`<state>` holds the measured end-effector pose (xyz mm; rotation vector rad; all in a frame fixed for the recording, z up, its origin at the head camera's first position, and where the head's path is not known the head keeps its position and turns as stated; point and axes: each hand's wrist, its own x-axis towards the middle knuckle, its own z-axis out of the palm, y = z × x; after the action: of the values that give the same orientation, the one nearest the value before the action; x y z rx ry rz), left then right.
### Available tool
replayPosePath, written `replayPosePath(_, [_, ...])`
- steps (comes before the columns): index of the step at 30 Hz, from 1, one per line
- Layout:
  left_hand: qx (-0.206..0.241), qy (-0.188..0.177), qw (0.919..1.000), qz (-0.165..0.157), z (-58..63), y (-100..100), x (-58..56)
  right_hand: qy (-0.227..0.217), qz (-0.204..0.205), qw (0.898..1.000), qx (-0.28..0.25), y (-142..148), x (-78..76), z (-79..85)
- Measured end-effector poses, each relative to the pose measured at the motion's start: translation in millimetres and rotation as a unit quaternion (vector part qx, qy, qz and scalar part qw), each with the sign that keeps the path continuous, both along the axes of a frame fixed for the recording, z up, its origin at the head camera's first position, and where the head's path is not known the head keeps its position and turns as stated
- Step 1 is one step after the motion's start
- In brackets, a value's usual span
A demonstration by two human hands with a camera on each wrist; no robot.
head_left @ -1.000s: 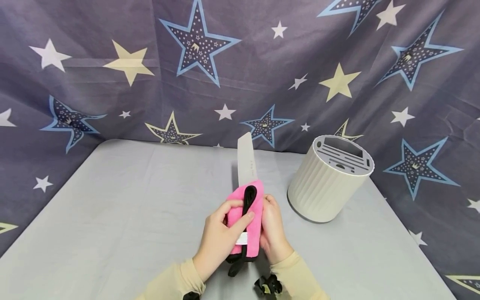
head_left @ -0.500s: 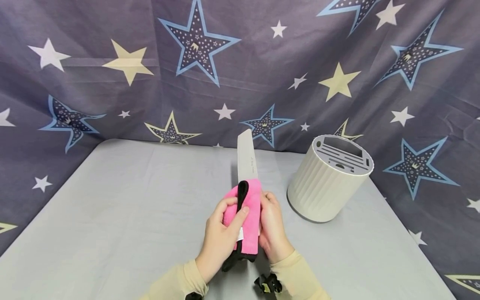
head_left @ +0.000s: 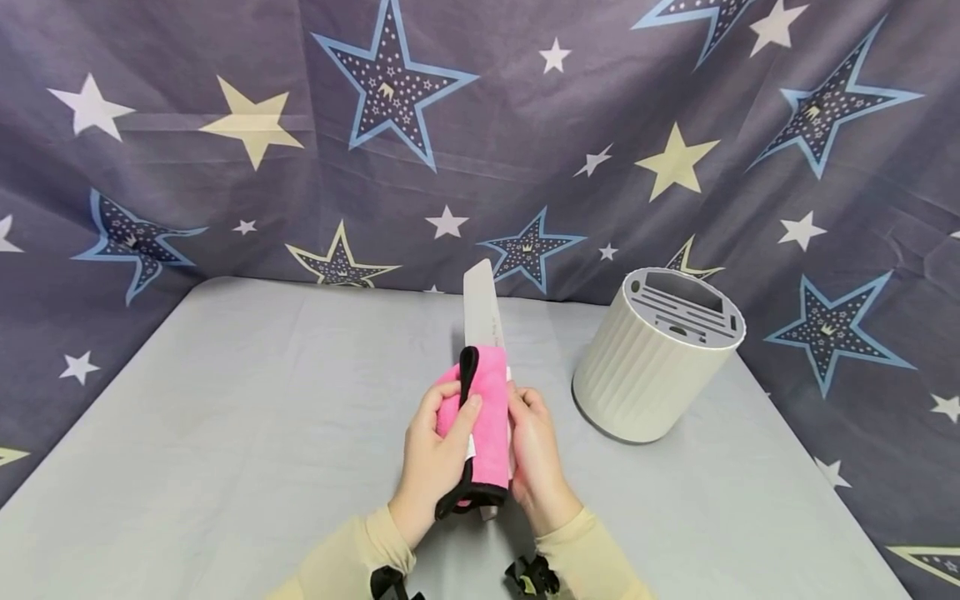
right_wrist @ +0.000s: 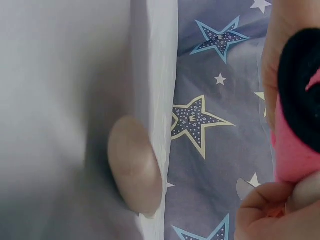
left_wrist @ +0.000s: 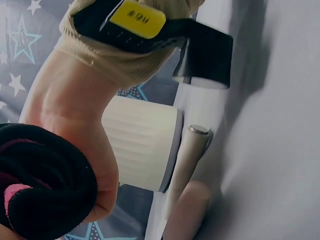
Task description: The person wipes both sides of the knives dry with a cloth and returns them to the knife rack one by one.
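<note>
A kitchen knife, its pale blade [head_left: 482, 304] pointing away from me, sticks out beyond a folded pink cloth [head_left: 491, 408] with black edging. My left hand [head_left: 435, 454] grips the cloth, thumb on top. On the cloth's right side, the fingers of my right hand [head_left: 536, 450] curl in; in the right wrist view they hold a pale rounded piece [right_wrist: 306, 192] below the cloth, apparently part of the knife. A beige handle [left_wrist: 190, 160] with a metal end cap shows in the left wrist view; cannot tell whether it is the same knife's. Cloth and fingers hide much.
A ribbed cream knife block [head_left: 645, 367] with slots in its top stands to the right on the grey-covered table [head_left: 262, 417]. Behind hangs a star-patterned curtain [head_left: 517, 167]. A blurred tan oval [right_wrist: 135, 165] near the table is unclear.
Both hands have shifted left with the cloth and knife. The cloth sits farther up the blade, so less blade shows. A pale strip now appears along its right edge.
</note>
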<state>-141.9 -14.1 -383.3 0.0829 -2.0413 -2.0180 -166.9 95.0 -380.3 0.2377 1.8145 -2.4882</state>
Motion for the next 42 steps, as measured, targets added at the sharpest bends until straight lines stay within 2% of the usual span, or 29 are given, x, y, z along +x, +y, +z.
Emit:
replayPosePath(9, [-0.004,0.004,0.9998,0.018,0.4,-6,-7.9,0.002,0.012,0.999,0.034,-3,4.2,0.0])
replayPosePath(18, [-0.014,0.029,0.9986,0.041,-0.7,-9,-17.5,0.002,0.030,0.999,0.029,-4,6.5,-2.5])
replayPosePath(22, [-0.015,0.032,0.9985,0.041,-1.6,-11,-19.3,0.005,0.032,0.999,0.021,-5,6.7,-1.6])
replayPosePath(30, [-0.007,0.006,0.9998,0.020,2.4,-11,-13.9,-0.001,0.030,0.999,0.027,-6,6.1,-0.8])
replayPosePath(42, [-0.011,-0.005,0.9997,-0.021,3.8,-1,7.8,-0.007,-0.017,1.000,-0.012,-2,-1.0,3.0])
